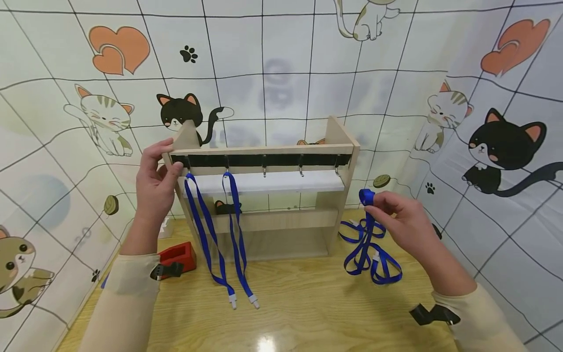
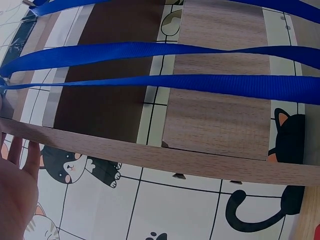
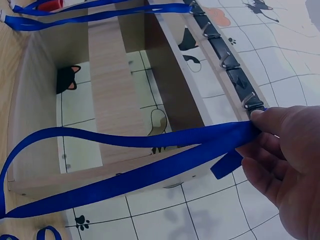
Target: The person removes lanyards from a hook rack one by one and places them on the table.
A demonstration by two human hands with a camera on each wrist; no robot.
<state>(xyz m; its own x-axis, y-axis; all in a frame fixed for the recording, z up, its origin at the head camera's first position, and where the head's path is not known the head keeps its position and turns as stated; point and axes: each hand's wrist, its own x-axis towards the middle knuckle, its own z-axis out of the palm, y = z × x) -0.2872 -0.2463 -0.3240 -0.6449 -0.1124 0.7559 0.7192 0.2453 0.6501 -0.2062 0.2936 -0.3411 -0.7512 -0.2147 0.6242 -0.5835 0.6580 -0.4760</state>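
Note:
A small wooden rack stands on the table with a black strip of metal hooks along its upper front. Two blue lanyards hang from the two leftmost hooks, their white clips at the lower ends. With thumb in front and fingers behind, my left hand grips the rack's upper left side. My right hand pinches the looped end of another blue lanyard, just right of the rack. The lower part of that lanyard hangs toward further blue straps on the table; where they join is unclear.
A red open-topped object sits left of the rack, partly behind my left sleeve. A small white item lies behind it. Cat-printed cloth walls close in the back and both sides of the wooden table.

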